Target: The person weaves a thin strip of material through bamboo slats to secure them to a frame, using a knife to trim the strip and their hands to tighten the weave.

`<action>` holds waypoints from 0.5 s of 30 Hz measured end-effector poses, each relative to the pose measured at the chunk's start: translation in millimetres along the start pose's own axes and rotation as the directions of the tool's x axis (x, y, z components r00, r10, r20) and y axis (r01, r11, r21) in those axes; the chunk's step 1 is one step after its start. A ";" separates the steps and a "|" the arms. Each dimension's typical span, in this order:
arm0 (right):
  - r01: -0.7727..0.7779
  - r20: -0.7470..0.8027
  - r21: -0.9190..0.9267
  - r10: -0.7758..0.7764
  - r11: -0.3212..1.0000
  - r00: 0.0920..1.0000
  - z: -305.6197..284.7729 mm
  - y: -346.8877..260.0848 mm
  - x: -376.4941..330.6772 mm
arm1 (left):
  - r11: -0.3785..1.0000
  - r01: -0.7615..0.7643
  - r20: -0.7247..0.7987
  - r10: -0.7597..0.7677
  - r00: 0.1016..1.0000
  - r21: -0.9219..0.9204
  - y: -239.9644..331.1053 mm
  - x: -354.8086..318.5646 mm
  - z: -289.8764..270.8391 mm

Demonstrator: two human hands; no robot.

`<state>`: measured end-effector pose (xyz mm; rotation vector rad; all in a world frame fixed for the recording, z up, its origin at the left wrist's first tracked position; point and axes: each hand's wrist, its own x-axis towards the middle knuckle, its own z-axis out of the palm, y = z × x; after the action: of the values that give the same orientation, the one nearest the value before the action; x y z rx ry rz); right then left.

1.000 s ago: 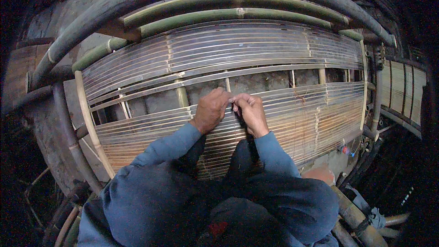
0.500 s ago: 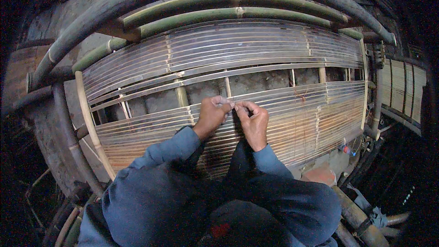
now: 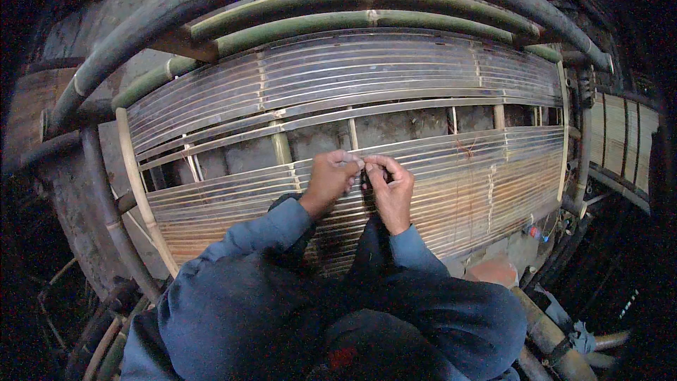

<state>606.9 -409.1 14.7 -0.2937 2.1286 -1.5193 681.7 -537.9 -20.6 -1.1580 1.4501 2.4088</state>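
Note:
Over the upper edge of the near band of thin bamboo strips [image 3: 437, 201], my two hands meet fingertip to fingertip. My left hand [image 3: 328, 182] is closed in a pinch, thumb against the forefinger. Just beside it, my right hand [image 3: 392, 190] pinches too, its fingertips touching those of the left. Whatever lies between the fingertips is too small to make out. Beyond a gap, a far band of strips [image 3: 381, 74] runs parallel. Thin reddish string [image 3: 465, 148] lies on the near band, to the right of my hands.
Pale end sticks [image 3: 137, 176] border the strips at left and right. Thick bamboo poles [image 3: 303, 3] span the far side. Another slatted panel [image 3: 617, 134] stands at the far right. A reddish slab [image 3: 491, 271] lies near the right front, with bamboo poles [image 3: 557, 331] beyond it.
Both hands stay pinched together in nearly the same place. Only small finger movements show.

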 end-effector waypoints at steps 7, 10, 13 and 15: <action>-0.031 -0.002 0.012 0.031 0.999 1.000 0.6 -3.0 -0.4 | 0.969 0.062 0.073 -0.046 0.996 -0.240 2.0 -4.7 -0.5; -0.033 0.015 0.009 0.033 0.999 0.999 0.9 -4.6 -0.2 | 0.972 0.056 0.066 -0.042 0.997 -0.230 -0.5 -4.0 -1.4; -0.054 0.019 0.038 0.053 0.998 0.998 0.4 -2.5 0.0 | 0.980 0.051 0.051 -0.042 0.998 -0.192 -0.3 -4.7 -1.3; -0.056 0.015 0.044 0.055 0.997 0.998 0.9 0.7 0.1 | 0.983 0.051 0.047 -0.044 0.998 -0.177 0.0 -6.2 -2.6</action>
<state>607.4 -409.6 13.8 -0.2271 2.0723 -1.5265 687.5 -538.2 -17.2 -1.1522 1.2014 2.5565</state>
